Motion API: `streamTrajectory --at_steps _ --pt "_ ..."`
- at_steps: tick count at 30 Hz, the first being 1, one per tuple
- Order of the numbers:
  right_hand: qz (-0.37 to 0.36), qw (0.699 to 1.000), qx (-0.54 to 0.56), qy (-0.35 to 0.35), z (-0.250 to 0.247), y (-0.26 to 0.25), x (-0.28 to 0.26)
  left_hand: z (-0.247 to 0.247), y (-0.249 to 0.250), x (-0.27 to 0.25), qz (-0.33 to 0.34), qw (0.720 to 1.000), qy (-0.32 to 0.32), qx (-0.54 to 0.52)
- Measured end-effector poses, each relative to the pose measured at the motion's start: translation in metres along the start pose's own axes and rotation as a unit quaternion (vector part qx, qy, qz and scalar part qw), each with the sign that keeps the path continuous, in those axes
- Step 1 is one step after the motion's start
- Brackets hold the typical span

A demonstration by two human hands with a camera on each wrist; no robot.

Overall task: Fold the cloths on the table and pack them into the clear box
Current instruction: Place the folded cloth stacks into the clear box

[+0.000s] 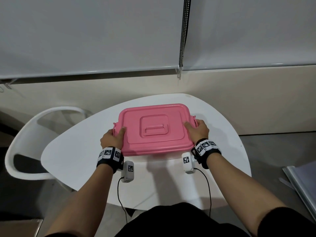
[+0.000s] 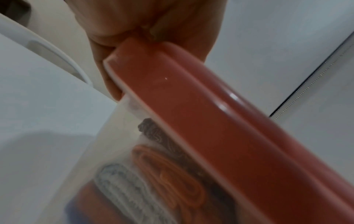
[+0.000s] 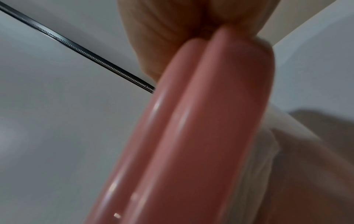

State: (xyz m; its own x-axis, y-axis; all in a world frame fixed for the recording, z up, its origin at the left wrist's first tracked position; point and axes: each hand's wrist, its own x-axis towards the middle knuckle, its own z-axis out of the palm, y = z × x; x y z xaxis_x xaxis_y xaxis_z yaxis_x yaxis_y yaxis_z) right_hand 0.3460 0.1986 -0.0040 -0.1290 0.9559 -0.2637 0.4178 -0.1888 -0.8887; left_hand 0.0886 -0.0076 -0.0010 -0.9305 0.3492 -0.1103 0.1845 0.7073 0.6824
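Your left hand [image 1: 112,139] and right hand [image 1: 198,130] each grip a short end of the pink plastic lid [image 1: 154,129], thumbs on top, over the clear plastic box [image 2: 122,136] of folded cloths [image 2: 164,171] on the white round table [image 1: 82,147]; its long axis runs left-right.

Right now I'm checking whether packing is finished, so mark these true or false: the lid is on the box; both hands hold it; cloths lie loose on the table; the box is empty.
1. The pink plastic lid sits on the clear plastic box: true.
2. The left hand and right hand grip the lid's ends: true.
3. Loose cloths lie on the white round table: false, none show.
4. The box is empty: false, folded cloths show through its wall.
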Motion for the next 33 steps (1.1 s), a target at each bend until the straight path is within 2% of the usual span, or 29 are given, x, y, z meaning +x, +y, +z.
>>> streamTrajectory --at_steps 7,15,19,23,27,29,31,33 --pt "0.002 1.0 0.0 0.009 0.001 -0.001 -0.003 0.003 0.005 -0.007 0.057 0.994 0.025 0.091" --pt "-0.002 1.0 -0.024 0.019 0.001 -0.007 -0.005 0.005 0.001 -0.009 0.066 0.994 0.042 0.077" --pt "-0.019 0.996 -0.08 0.033 0.003 -0.011 -0.01 0.006 0.0 -0.008 0.065 0.994 0.041 0.078" --pt "-0.076 0.982 -0.161 0.055 0.006 -0.011 -0.018 0.006 0.0 -0.009 0.067 0.993 0.042 0.09" --pt "-0.082 0.975 -0.203 0.048 0.011 -0.018 -0.022 0.003 0.007 -0.007 0.069 0.988 0.022 0.14" --pt "-0.172 0.951 -0.25 0.057 0.018 -0.024 -0.027 0.002 0.013 -0.003 0.083 0.981 0.002 0.176" --pt "-0.286 0.915 -0.28 0.049 0.028 -0.035 -0.037 0.004 0.021 0.003 0.164 0.968 -0.016 0.189" --pt "-0.33 0.888 -0.32 0.002 0.036 -0.041 -0.047 0.01 0.033 0.007 0.262 0.944 -0.031 0.199"
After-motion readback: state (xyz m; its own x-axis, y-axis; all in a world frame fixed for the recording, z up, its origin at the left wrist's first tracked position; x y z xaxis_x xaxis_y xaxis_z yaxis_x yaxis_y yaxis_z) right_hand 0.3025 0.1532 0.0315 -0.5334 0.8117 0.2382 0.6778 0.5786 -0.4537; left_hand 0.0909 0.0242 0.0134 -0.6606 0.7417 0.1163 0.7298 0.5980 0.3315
